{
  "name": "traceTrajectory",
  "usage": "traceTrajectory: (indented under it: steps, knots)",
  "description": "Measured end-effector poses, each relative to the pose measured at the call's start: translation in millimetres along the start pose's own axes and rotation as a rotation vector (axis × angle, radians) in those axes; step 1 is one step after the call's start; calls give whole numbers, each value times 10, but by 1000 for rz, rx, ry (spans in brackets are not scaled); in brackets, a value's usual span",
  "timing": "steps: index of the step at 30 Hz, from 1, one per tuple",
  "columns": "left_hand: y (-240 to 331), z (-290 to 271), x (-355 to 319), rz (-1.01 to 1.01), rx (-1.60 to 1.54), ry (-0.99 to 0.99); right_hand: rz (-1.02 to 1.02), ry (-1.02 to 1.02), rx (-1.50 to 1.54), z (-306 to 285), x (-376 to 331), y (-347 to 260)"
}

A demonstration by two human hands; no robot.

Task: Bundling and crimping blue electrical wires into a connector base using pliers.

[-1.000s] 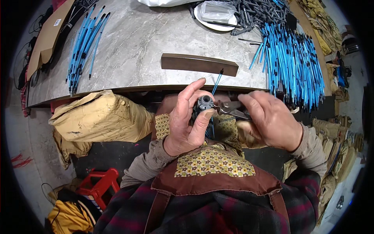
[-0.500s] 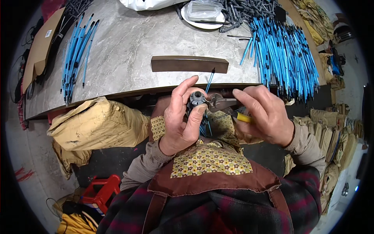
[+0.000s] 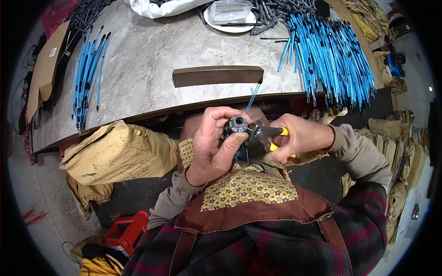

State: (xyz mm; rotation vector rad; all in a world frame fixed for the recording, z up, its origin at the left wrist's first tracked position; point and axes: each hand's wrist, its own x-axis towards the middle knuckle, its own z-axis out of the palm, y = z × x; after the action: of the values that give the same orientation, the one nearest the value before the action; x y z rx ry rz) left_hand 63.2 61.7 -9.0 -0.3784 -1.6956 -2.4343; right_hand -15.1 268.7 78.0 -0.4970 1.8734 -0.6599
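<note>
My left hand (image 3: 209, 149) is closed on a dark grey ringed hub (image 3: 238, 123), its round hole facing up between thumb and forefinger. Thin blue rods (image 3: 253, 97) run out from beneath the hub, one pair reaching toward the table edge. In my right hand (image 3: 306, 134) is a pair of pliers (image 3: 261, 134) with yellow-and-black handles, fingers wrapped round them. The jaws meet the hub's right side, where a thin wire seems to lie. Whether they grip it is too small to tell. My left fingers hide the hub's underside.
A brown block (image 3: 216, 76) lies near the table's front edge. Beyond are a big heap of blue rods (image 3: 329, 64), a smaller bunch (image 3: 90, 76) at left, and a white plate (image 3: 230, 28) bearing a clear packet. Below the table stand a tan sack (image 3: 122, 154) and a red stool (image 3: 129, 230).
My right hand has closed round the pliers' handles and swung them, so the yellow grips now show. The hub has shifted slightly right and down. The table has shifted leftward in view.
</note>
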Motion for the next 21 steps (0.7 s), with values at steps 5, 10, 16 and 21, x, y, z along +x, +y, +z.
traceTrajectory:
  steps: [5,10,16,21]
  knots:
    - [22,-53,42,-62,-69,99,-653,836,-840,-32,1,50]
    - [-118,-86,139,73,-44,39,-602,723,-591,-37,-90,70]
    - [-89,-13,128,47,-61,10,-112,-20,407,-10,-201,92]
    - [-78,-21,137,74,-40,15,-193,190,164,104,-61,149]
